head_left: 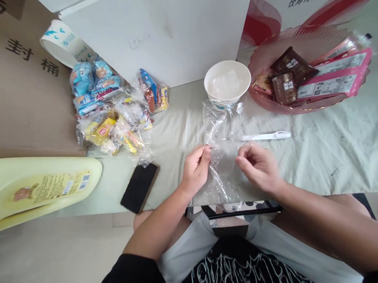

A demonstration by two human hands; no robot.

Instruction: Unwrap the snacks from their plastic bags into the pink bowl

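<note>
While crinkled clear plastic (219,182) lies between, left hand (196,167) pinches narrow; right hand (258,165) curls, its hold unclear.

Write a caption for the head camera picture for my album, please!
Left hand pinched, right hand curled, with crinkly clear plastic between them and a white bowl beyond.

"饮用纯净水" on red-and-white carton (299,16); "密封桶" on brown cardboard (34,108)

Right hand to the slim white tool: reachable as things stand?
Likely yes: the slim white tool lies just beyond the right hand, with nothing visible blocking the way. The clear plastic sits mostly left of the tool. Whether that hand holds anything is unclear.
</note>
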